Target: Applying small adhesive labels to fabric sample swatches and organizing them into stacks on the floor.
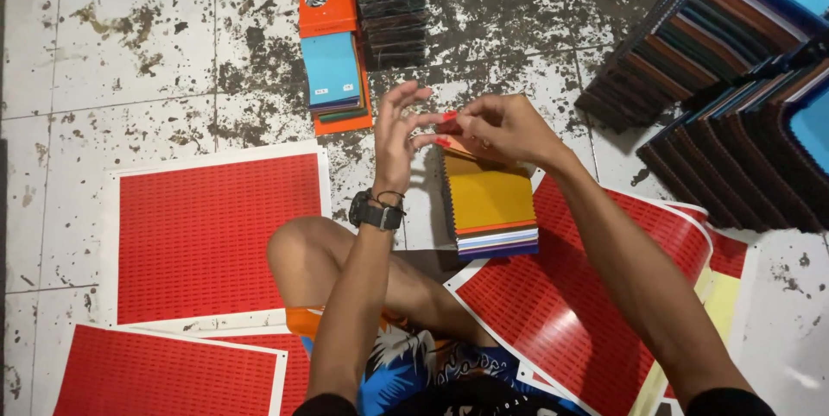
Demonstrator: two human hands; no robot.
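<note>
- The step in hand looks like labelling: the right hand (501,127) pinches a small red sticker (449,116) between thumb and fingertips, just above the top edge of a swatch stack (490,204).
- The left hand (399,131) is open, fingers spread and upright, holding nothing; its fingertips hover just beside the sticker, close to touching it. A dark watch (376,211) sits on that wrist.
- The swatch stack lies on the floor (129,45) between the person's raised knee (302,248) and the right forearm. Its top leaf is mustard yellow with an orange edge under it, and thin white, blue and purple layers show at the near end. The leaves look like flexible fabric or leatherette with zigzag-cut sides.
- By my reading, the next move calls for a fine, steady fingertip grip: the sticker is tiny and probably tacky, so it has to go down flat and square on the narrow top strip without folding on itself.
- Glossy red sticker sheets (216,235) with white borders lie flat around the legs, printed in dense rows of small labels; one catches the light.
- Farther off on the floor lie two finished-looking booklets (332,36) with orange and light blue covers, beside a dark fanned stack (393,23).
- At the right, long fanned rows of dark swatches (734,79) overlap like shingles, with blue covers.
- The floor is pale tile, badly stained and mottled dark.
</note>
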